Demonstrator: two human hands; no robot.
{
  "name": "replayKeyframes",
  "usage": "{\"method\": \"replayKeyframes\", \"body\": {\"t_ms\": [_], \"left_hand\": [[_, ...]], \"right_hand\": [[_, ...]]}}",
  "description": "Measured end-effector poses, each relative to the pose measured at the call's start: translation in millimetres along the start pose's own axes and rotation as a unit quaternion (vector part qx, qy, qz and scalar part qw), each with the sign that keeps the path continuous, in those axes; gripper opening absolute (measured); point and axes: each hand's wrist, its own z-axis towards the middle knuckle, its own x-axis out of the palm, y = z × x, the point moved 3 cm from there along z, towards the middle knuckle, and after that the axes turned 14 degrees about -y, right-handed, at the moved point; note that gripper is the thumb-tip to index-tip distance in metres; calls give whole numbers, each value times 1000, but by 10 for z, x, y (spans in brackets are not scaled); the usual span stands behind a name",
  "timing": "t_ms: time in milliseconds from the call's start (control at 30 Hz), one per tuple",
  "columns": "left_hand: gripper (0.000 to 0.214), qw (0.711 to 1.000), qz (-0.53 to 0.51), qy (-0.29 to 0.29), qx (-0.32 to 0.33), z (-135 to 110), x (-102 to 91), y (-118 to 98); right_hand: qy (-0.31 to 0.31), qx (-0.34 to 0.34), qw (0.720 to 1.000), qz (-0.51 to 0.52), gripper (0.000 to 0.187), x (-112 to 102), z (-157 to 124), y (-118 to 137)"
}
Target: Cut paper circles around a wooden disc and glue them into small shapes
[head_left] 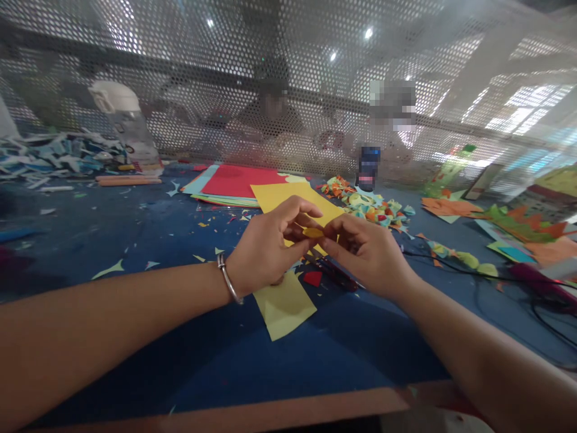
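Note:
Between the fingertips of my left hand (pixel 265 240) and my right hand (pixel 367 252) is a small yellow paper piece (pixel 312 233); both hands pinch it. A silver bracelet (pixel 229 278) circles my left wrist. Under the hands lies a pale yellow paper sheet (pixel 286 307), with a red paper scrap (pixel 312 277) beside it. Dark-handled scissors (pixel 338 276) rest on the table below my right hand, partly hidden. Just behind my hands is a larger bright yellow sheet (pixel 283 195).
Coloured paper sheets (pixel 234 182) are stacked behind. Cut paper pieces (pixel 378 207) are heaped at back right, near a phone (pixel 368 165). A clear bottle (pixel 130 129) stands at back left by shredded paper (pixel 54 156). A black cable (pixel 455 267) crosses the right side.

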Motion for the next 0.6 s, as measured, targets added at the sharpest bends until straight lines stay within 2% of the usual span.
{"method": "replayKeyframes", "body": {"t_ms": [100, 300, 600], "left_hand": [[34, 999, -26, 2, -22, 12, 5, -2], [45, 984, -81, 20, -157, 94, 11, 67], [34, 985, -85, -5, -149, 106, -12, 94]], "right_hand": [[-3, -7, 1000, 8, 11, -11, -2, 0], [14, 29, 999, 41, 13, -18, 13, -30], [27, 52, 996, 70, 15, -1, 11, -59]]}}
